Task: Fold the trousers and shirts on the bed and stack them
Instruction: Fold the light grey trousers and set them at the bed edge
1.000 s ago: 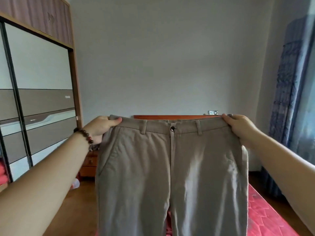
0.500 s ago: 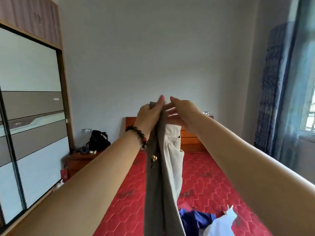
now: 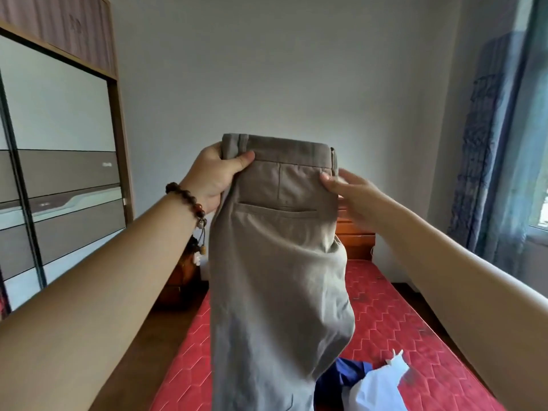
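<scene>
My left hand (image 3: 218, 176) grips the waistband corner of the khaki trousers (image 3: 278, 262), thumb in front, fingers curled behind the cloth. It carries the whole weight, holding them up at chest height so the legs hang straight and line up for a clean lengthwise fold. My right hand (image 3: 353, 192) is released, fingers loosely extended, fingertips just touching the other edge of the waistband near the belt loop. It isn't pinching anything I can make out; I'd say it's there to steady and smooth that edge.

The trousers hang in the air in front of me, above the foot end of the bed (image 3: 400, 327), not resting on it. They look doubled leg over leg: only one back welt pocket and one dart seam show, waistband flat on top, seat bulging out on the right side. The fabric is plain grey-brown, lightly creased, and the lower legs run out of frame.

Judgement: first lengthwise fold is done, crosswise folds and stacking are not.

On the red mattress below right lie a blue garment (image 3: 350, 373) and a white garment (image 3: 382, 387), crumpled and touching each other, unfolded as far as I can tell. No stack is visible. A bead bracelet (image 3: 189, 203) sits on my left wrist; a wardrobe (image 3: 59, 173) stands to the left.
</scene>
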